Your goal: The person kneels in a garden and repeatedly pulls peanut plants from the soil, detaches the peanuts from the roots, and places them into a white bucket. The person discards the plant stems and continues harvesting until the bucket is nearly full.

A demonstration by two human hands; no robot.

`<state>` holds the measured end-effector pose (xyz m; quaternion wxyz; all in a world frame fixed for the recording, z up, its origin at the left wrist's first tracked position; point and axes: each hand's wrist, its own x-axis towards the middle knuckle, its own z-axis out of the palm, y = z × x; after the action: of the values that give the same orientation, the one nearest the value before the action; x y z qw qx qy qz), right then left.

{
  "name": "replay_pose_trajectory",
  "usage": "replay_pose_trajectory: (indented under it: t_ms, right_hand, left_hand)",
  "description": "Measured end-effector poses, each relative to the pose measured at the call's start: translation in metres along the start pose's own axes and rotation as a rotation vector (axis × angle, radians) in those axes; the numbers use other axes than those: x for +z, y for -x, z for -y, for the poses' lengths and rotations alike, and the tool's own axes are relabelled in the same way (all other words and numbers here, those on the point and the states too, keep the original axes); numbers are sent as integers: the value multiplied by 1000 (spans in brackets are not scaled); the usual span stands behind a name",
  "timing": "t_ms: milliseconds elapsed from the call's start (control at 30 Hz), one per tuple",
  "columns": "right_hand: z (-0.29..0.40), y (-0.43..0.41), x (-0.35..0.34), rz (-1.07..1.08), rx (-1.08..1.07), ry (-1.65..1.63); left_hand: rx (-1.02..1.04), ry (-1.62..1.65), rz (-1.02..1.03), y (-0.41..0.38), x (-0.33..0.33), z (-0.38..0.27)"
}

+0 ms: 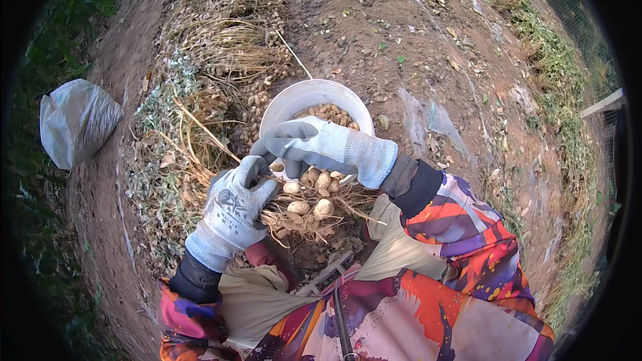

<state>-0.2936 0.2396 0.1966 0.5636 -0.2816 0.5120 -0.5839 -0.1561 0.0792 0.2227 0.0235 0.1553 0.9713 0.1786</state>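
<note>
My left hand (233, 205), in a grey-and-white work glove, grips a bunch of dried peanut plants by the stems. Its roots and attached peanut pods (311, 200) spread to the right of that hand, in front of my lap. Just above the bunch, my right hand (311, 145), gloved alike, reaches across the near rim of a white plastic bucket (368, 105). Its fingertips are bent down close to the left hand's fingers; whether they pinch a pod is hidden. Loose peanuts (328, 110) lie inside the bucket.
Heaped dried peanut plants (230, 50) with pods run along the left of the bucket. A white sack (77, 123) stands on the soil at far left. Scraps of plastic film (444, 123) lie on the soil at right. A wire-mesh fence (577, 15) borders the far right.
</note>
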Motion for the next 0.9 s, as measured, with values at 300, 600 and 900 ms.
replay_pose_trajectory:
  t_ms: [300, 600, 900]
  right_hand:
    - [-30, -23, -10, 216, -447, 151]
    - [-49, -17, -1, 280, -253, -691]
    - [-2, -15, 12, -312, 36, 121]
  left_hand:
    - [-12, -103, -308, 5, -25, -6]
    - [-42, 159, -379, -4, -26, 20]
    - [-179, 177, -383, -12, -24, 33]
